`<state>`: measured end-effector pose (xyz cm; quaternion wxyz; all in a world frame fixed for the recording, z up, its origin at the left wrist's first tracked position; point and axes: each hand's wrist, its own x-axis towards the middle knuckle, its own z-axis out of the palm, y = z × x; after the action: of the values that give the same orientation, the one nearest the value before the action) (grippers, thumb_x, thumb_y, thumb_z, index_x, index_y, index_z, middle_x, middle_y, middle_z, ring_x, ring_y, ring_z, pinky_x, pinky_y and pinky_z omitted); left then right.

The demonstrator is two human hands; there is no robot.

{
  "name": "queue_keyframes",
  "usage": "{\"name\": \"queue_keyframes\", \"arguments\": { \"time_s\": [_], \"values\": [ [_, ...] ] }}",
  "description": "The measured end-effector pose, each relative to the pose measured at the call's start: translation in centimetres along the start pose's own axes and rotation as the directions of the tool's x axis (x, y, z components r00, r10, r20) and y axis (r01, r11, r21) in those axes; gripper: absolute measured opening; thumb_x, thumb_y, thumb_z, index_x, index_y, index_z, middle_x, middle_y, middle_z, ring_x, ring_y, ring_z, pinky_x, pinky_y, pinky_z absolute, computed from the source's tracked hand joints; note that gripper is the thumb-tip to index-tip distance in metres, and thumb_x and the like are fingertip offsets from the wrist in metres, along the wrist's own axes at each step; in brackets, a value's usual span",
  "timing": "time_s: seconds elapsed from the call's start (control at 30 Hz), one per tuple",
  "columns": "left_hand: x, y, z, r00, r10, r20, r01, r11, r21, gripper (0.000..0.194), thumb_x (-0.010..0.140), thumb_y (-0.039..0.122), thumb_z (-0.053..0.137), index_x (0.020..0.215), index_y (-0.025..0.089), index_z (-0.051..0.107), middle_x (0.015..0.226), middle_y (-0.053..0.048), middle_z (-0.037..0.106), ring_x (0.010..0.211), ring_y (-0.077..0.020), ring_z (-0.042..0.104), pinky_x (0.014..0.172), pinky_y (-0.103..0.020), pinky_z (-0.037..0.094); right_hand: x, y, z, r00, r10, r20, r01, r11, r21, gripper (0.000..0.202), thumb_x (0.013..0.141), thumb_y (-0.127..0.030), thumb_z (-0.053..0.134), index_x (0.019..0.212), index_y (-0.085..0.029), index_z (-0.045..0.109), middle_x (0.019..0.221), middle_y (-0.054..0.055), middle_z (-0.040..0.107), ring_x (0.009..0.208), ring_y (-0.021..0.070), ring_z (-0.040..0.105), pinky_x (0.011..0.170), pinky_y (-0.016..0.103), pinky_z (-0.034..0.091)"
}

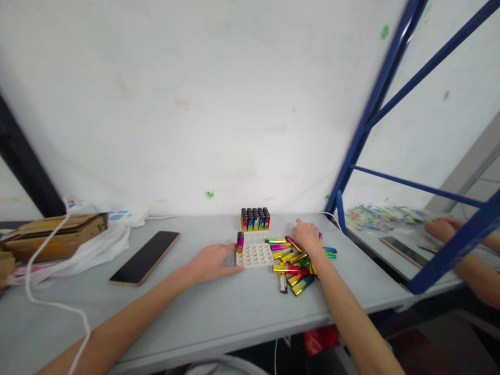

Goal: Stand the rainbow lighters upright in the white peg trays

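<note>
Hands (211,262) at tray (254,255), lighters (286,269), right grip unclear

I'm seeing shiny colours on the loose lighters (287,269): gold, red, pink and green are gleaming. The upright lighter (240,242) is going from purple down to orange, and the tray (255,256) is showing white with rows of round dips. The packed lighters (255,221) are wearing black tops over red, blue, green and yellow. Green spots (210,195) are dotting the white wall (195,104), the metal frame (363,130) is shining blue, and the phone (146,258) is showing black.
</note>
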<state>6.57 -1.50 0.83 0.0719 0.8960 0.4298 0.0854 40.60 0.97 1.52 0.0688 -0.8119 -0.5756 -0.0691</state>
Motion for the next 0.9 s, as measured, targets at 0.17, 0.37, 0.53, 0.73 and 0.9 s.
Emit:
{"name": "queue_keyframes", "arguments": {
  "time_s": [0.17,0.37,0.53,0.73,0.9],
  "values": [
    [0.0,0.2,-0.1,1.0,-0.001,0.019,0.0,1.0,0.014,0.081,0.091,0.074,0.052,0.144,0.013,0.056,0.122,-0.018,0.074,0.112,-0.0384,0.07,0.096,-0.044,0.052,0.7,-1.0,0.5,0.993,-0.094,-0.068,0.095,0.995,0.01,0.044,0.099,-0.007,0.036,0.135,-0.008,0.06,0.12,0.024,0.069,0.116,0.0336,0.065,0.102,0.046,0.045],
    [0.0,-0.1,0.2,1.0,0.011,0.002,-0.011,1.0,0.019,0.078,0.091,0.074,0.052,0.142,0.015,0.057,0.123,-0.018,0.073,0.113,-0.0381,0.069,0.097,-0.045,0.052,-0.3,-1.2,-1.4,0.967,-0.247,-0.064,0.245,0.836,0.491,0.04,0.093,-0.004,0.045,0.128,-0.015,0.061,0.115,0.013,0.068,0.095,0.0188,0.071,0.092,0.03,0.05],
    [0.0,0.0,0.1,1.0,0.012,0.007,-0.013,1.0,0.026,0.079,0.091,0.074,0.051,0.143,0.014,0.056,0.121,-0.018,0.074,0.113,-0.0374,0.07,0.097,-0.044,0.052,-3.8,-2.3,-3.8,0.935,-0.349,0.065,0.046,0.299,0.953,0.025,0.095,-0.037,0.057,0.115,-0.023,0.052,0.1,0.003,0.07,0.071,0.0153,0.07,0.066,0.028,0.054],
    [0.0,0.0,0.2,1.0,0.026,-0.004,-0.026,0.999,0.024,0.079,0.092,0.074,0.051,0.143,0.015,0.056,0.119,-0.017,0.074,0.109,-0.0375,0.071,0.094,-0.044,0.053,-5.8,-5.3,-3.5,0.928,-0.373,-0.008,-0.013,-0.053,0.999,0.043,0.08,-0.049,0.073,0.099,-0.026,0.043,0.078,-0.005,0.066,0.056,0.0097,0.055,0.051,0.02,0.041],
    [0.0,0.1,0.0,1.0,0.011,0.002,-0.011,1.0,0.012,0.076,0.091,0.073,0.052,0.14,0.016,0.058,0.112,-0.015,0.076,0.106,-0.036,0.072,0.092,-0.042,0.053,-5.9,-7.6,-2.3,0.937,-0.336,0.098,-0.123,-0.054,0.991,0.052,0.076,-0.068,0.071,0.096,-0.026,0.047,0.054,-0.014,0.035,0.041,0.0061,0.021,0.041,0.02,0.015]
  ]
}}
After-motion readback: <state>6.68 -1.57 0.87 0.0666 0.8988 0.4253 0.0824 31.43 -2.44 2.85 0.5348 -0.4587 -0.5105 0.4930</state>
